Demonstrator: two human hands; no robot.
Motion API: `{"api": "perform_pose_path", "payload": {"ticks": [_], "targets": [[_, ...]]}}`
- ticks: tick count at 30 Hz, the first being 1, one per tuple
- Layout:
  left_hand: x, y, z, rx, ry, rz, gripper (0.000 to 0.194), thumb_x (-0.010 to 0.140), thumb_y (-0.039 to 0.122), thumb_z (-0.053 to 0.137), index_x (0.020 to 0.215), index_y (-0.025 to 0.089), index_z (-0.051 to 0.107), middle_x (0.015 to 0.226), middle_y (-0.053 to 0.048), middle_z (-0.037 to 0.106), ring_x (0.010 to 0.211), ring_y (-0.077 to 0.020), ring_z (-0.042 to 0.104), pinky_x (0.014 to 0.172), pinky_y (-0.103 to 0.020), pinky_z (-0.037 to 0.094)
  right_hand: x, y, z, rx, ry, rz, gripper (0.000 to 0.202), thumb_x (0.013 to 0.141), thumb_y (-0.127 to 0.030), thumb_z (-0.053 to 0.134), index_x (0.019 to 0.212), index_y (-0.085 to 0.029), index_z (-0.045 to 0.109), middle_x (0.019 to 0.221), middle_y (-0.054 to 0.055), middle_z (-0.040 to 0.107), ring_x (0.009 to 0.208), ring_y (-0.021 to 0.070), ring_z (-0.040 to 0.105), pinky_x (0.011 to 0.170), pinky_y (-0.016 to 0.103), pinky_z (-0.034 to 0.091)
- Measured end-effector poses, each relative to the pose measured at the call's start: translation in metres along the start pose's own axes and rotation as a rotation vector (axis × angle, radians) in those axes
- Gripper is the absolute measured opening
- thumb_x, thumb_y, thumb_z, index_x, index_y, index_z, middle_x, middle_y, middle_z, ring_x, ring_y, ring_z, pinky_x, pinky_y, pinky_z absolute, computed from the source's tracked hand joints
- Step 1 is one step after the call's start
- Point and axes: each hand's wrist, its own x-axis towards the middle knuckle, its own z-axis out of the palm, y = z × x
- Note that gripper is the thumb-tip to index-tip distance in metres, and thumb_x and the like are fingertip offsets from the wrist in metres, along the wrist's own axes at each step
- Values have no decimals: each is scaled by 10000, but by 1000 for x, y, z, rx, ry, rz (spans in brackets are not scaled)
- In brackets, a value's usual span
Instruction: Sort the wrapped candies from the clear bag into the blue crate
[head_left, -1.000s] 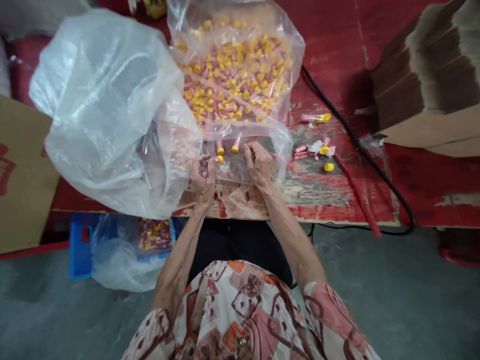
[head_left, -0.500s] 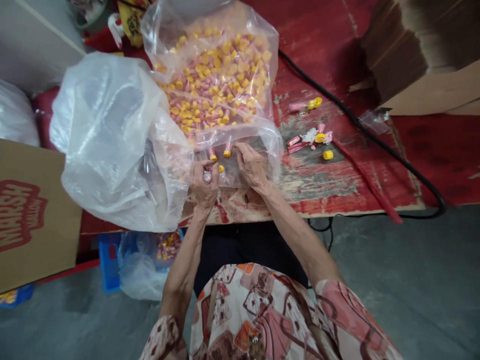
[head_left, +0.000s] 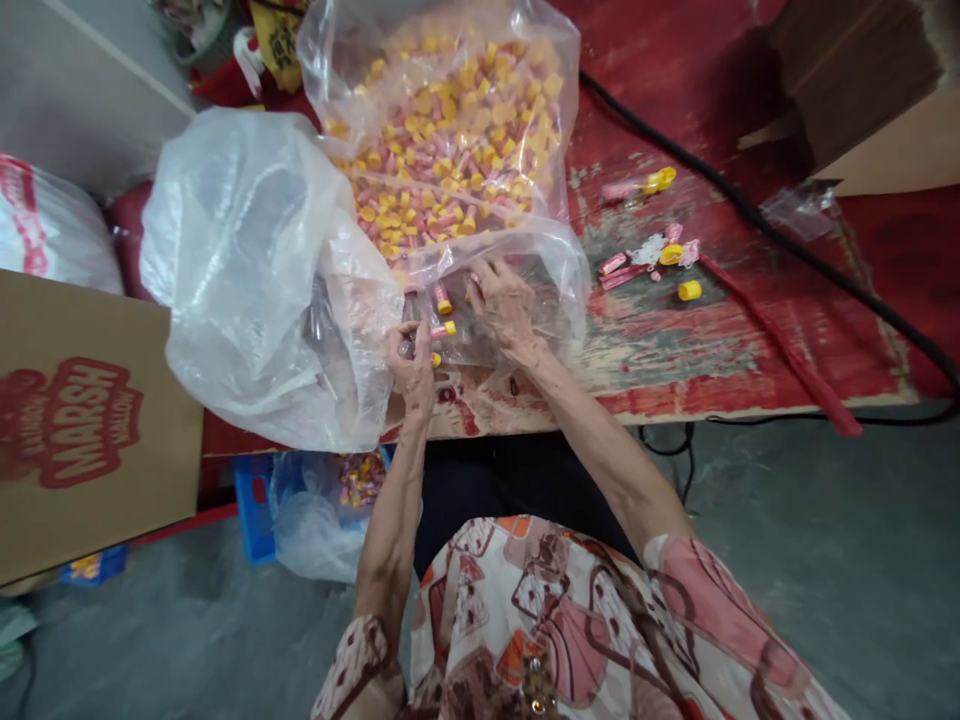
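Capped tube (head_left: 448, 329): one, newly lying crosswise at the left hand (head_left: 411, 362); one more now apart from the heap in the clear bag (head_left: 579, 290).
Left hand: palm up, curled around a small clear piece (head_left: 406, 349).
Right hand (head_left: 506, 305): shifted onto the bag's mouth, palm down, fingers bent over a pink piece (head_left: 474, 280); grip cannot be told.
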Motion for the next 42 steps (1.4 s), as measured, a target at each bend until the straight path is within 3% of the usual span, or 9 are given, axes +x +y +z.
{"api": "perform_pose_path", "payload": {"ticks": [3,6,11,15,24,30,36,39,42], "targets": [[-6,9,-2,46,85,92,307,1141,540,624,1104,238,660,1024,-40,692,949,-182,673,854,-349,553,-5,-2,5,-68,-27,-5,211,1194,-344,549,1244,-240,726,1295,95,727,1131,258,659,1055,430,498],[-6,15,8,163,-21,175,172,1099,411,699,1094,243,664,1077,-67,718,1065,-234,693,1020,-411,573,-7,4,3,-101,-22,-14,150,1148,-266,612,1219,-227,739,1283,89,749,1114,245,676,1036,392,496],[-14,21,21,166,-35,154,88,1081,257,732,1099,259,646,1088,-74,730,1077,-247,715,1029,-440,593,-6,17,1,-63,-54,-20,270,1133,-132,504,1279,-176,726,1239,131,798,1105,243,690,974,364,491],[-28,23,27,176,-16,222,75,1131,332,710,1175,279,682,1154,-83,759,1143,-229,712,1091,-439,595,-7,31,4,-30,111,-97,352,1084,-121,449,1292,-190,725,1267,201,769,1146,261,669,1025,384,493],[-36,29,28,161,-42,213,102,1099,209,715,1122,298,670,1160,-76,761,1195,-228,765,1073,-440,643,-6,45,0,-128,207,-104,281,947,-129,508,1047,-287,717,1191,202,723,1142,305,724,1053,480,553],[-38,39,24,272,-203,208,160,1043,223,800,1029,290,656,1142,-122,782,1123,-288,794,1024,-452,654,-1,59,6,-107,317,-126,222,860,-164,566,950,-327,688,1128,171,735,1045,315,758,985,533,592],[-45,51,26,230,-225,154,140,1086,187,727,1133,315,694,1333,-103,766,1244,-261,803,1062,-380,663,3,69,11,-57,348,-168,219,800,-151,581,892,-330,668,1022,154,751,1018,327,767,975,540,593],[-44,50,26,194,-326,145,234,1011,123,808,1075,315,691,1261,-92,795,1267,-300,797,1095,-431,667,0,63,7,-77,327,-153,242,816,-131,563,906,-326,674,1037,155,760,1031,321,763,987,519,589],[-43,47,22,-9,-256,29,168,1071,189,767,1052,325,670,1091,-26,811,1048,-222,817,969,-375,688,-5,53,0,-110,258,-116,236,885,-142,525,937,-308,686,1062,155,766,1040,305,754,988,484,590]]}}
